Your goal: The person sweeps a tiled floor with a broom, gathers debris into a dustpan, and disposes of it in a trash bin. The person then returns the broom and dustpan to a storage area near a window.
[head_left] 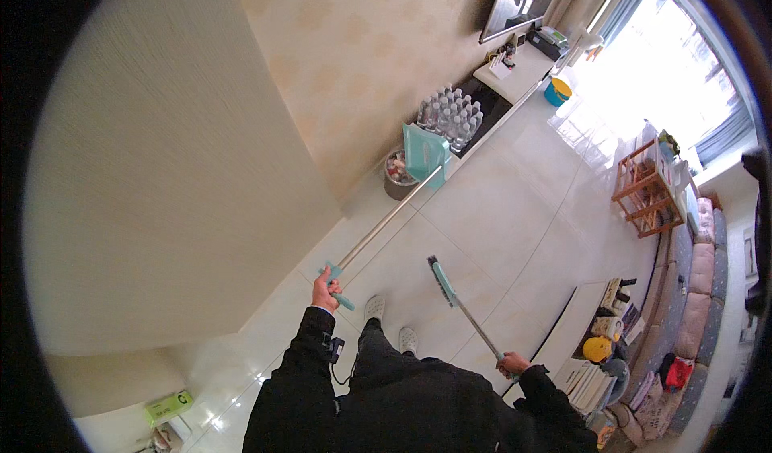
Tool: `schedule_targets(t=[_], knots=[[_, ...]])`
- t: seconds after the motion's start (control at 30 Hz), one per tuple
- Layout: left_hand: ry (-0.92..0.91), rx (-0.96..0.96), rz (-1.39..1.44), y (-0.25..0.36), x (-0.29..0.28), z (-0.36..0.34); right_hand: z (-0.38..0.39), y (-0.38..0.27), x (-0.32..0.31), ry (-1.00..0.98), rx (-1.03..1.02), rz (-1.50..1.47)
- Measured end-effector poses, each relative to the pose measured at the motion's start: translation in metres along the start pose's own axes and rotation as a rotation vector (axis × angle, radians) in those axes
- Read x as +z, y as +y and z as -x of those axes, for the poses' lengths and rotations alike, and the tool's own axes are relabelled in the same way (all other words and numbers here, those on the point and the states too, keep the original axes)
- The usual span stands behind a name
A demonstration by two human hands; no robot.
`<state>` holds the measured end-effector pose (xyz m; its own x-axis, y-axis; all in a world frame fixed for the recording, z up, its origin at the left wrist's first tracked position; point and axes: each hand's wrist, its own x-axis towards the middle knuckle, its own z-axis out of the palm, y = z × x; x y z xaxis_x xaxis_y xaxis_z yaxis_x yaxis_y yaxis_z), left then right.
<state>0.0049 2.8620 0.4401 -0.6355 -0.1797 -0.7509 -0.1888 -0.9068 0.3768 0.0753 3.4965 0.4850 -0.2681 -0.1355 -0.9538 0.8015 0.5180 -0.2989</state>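
Note:
My left hand (325, 290) is closed round the handle of a long dustpan (424, 154), whose pale green pan is raised off the floor beside the rim of a trash bin (398, 181). Rubbish shows inside the bin; whether the pan touches it I cannot tell. In my right hand (513, 364) is the metal stick of a broom (442, 281), gripped near its upper end. The broom's green head with dark bristles is out in front of my feet, over the tiled floor; contact with the tiles is unclear.
Several water bottles (452, 115) stand behind the bin by the wall. A low table (569, 324) with stacked things lies to the right, before a long sofa (693, 308). Farther off are a wooden rack (643, 191) and a blue and yellow bucket (557, 92).

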Motion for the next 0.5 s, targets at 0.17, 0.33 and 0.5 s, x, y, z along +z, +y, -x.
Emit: schedule_targets(t=[0.17, 0.33, 0.5], knots=[[-0.043, -0.104, 0.158, -0.006, -0.02, -0.051, 0.033, -0.05, 0.03, 0.089, 0.066, -0.03], [-0.073, -0.148, 0.19, 0.008, -0.006, -0.06, 0.043, -0.098, 0.036, -0.002, 0.085, -0.374], [0.028, -0.172, 0.169, 0.038, -0.008, -0.053, 0.042, -0.116, 0.048, 0.183, 0.089, -0.029]])
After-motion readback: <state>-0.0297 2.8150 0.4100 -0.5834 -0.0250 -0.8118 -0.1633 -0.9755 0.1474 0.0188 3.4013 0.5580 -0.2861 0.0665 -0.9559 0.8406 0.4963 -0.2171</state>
